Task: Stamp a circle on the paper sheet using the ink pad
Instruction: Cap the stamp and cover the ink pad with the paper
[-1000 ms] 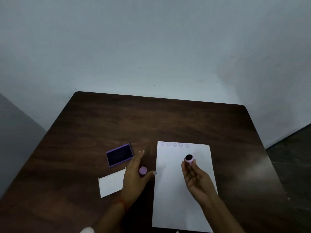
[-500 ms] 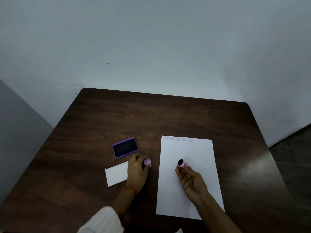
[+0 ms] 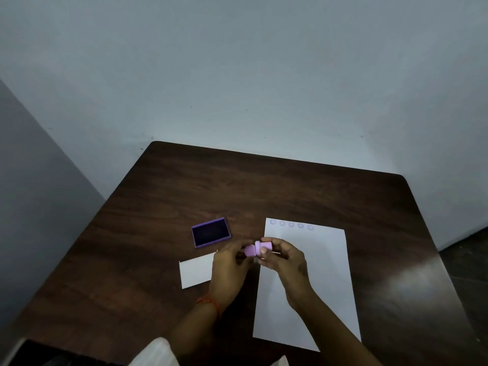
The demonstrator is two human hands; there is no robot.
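Observation:
A white paper sheet (image 3: 317, 273) lies on the dark wooden table (image 3: 264, 186), with a row of several faint purple circles (image 3: 291, 224) along its far edge. A purple ink pad (image 3: 210, 232) sits open to the sheet's left. My left hand (image 3: 229, 270) holds a round pink cap (image 3: 249, 251). My right hand (image 3: 284, 256) holds the pink stamp (image 3: 264, 245) on its side. The two pink pieces touch end to end above the sheet's left edge.
A small white card (image 3: 196, 270) lies on the table left of my left hand, partly under it. The table stands in a corner between grey walls. A red thread is around my left wrist (image 3: 208, 302).
Both hands came together from either side. The stamp, held apart over the sheet before, now meets the cap at the sheet's left edge. The camera view shifted.

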